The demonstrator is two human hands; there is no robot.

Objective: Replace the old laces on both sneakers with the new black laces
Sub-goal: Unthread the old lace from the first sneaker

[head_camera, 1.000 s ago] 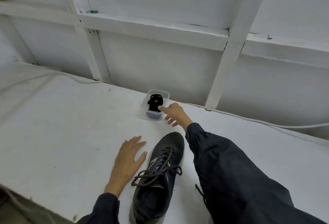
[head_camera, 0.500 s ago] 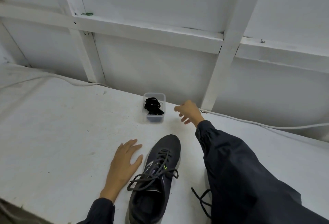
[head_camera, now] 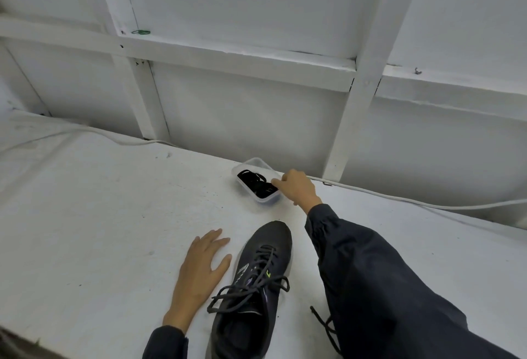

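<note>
1. Left hand [head_camera: 204, 266]: lies flat on the white surface [head_camera: 99, 216] just left of the sneaker [head_camera: 256, 287], fingers straight and spread, holding nothing.
2. Sneaker: dark, toe pointing away from the person. The old lace [head_camera: 251, 284] is threaded through its eyelets, loose and untied. Removal not yet begun.
3. Clear plastic tub [head_camera: 266, 201]: beyond the sneaker's toe, near the wall. The new black laces [head_camera: 256, 183] lie bundled inside it.
4. Right hand [head_camera: 298, 189]: beyond the toe, at the tub's right rim, fingers curled and apparently pinching that rim. Contact with the laces cannot be confirmed.
5. A loose lace end [head_camera: 325, 327] shows right of the sneaker beside the sleeve; its shoe is hidden.
6. Finding: task at its opening stage. No sneaker visibly unlaced or relaced; all lacing work is outstanding.
</note>
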